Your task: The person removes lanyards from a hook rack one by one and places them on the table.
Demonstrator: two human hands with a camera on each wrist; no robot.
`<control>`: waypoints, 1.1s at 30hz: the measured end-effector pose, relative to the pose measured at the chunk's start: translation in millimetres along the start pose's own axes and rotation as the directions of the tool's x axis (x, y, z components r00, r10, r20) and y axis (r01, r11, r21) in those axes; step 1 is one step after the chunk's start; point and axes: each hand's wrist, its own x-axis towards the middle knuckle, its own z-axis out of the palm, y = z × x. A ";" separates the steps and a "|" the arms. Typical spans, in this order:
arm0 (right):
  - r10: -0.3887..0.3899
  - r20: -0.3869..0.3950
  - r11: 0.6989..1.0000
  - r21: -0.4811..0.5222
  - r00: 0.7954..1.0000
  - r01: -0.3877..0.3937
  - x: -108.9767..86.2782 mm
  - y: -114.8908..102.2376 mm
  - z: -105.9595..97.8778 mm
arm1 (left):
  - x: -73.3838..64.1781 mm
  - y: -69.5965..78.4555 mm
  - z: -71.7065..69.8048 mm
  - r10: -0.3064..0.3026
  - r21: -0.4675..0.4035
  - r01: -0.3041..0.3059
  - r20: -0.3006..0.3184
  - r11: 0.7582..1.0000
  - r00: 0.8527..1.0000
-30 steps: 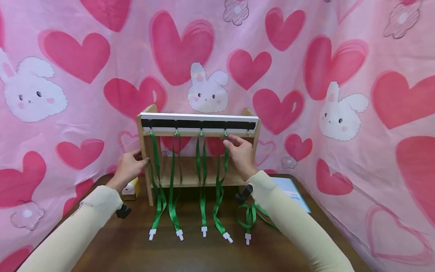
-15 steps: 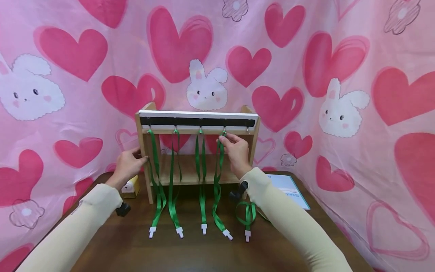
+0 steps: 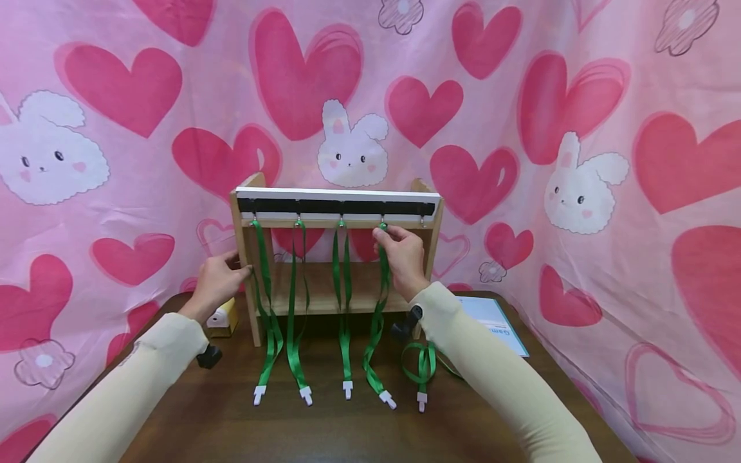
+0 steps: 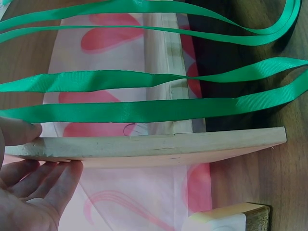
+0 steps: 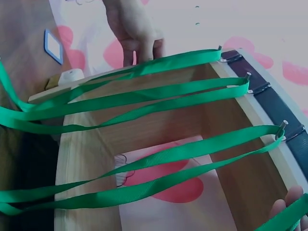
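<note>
A small wooden rack (image 3: pixel 341 289) stands on the table, its front rail fitted with a black strip and several metal hooks. Green lanyards with white clips hang from it. My left hand (image 3: pixel 219 283) grips the rack's left side panel (image 4: pixel 159 147), thumb on the inner side and fingers on the outer. Up by the rail, my right hand (image 3: pixel 404 254) pinches the fourth lanyard (image 3: pixel 376 321) just below its hook. In the right wrist view only a few right fingertips (image 5: pixel 278 209) show, behind a green strap. The rightmost hook (image 3: pixel 422 222) carries no strap.
Another green lanyard (image 3: pixel 425 366) lies looped on the brown table (image 3: pixel 278 431), near the right forearm. A blue-edged sheet (image 3: pixel 492 325) lies at the back right. Behind the left wrist sits a yellow and white box-like object (image 3: pixel 222 319). Pink heart-print cloth surrounds the table.
The right hand has shifted slightly left, closer to the fourth hook. That lanyard's upper straps have swung right beneath the fingers. My left hand keeps its grip on the panel.
</note>
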 end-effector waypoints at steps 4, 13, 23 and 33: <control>0.026 0.004 0.999 -0.046 1.000 -0.025 -0.2 0.2 -1.3 | -1.6 -2.5 1.0 -0.014 0.000 0.014 0.015 1.000 1.000; 0.018 0.019 0.996 -0.092 1.000 -0.016 1.2 -0.9 -4.8 | -2.7 -3.4 2.1 -0.022 0.001 0.022 0.017 1.000 1.000; 0.063 0.065 0.992 -0.117 0.996 -0.055 0.9 -7.9 -13.4 | -4.1 -1.6 0.0 -0.013 -0.019 0.014 0.034 1.000 0.999; 0.070 0.082 0.994 -0.094 0.994 -0.062 0.4 -15.2 -15.0 | -0.3 0.0 -2.1 0.000 -0.022 0.000 0.020 1.000 1.000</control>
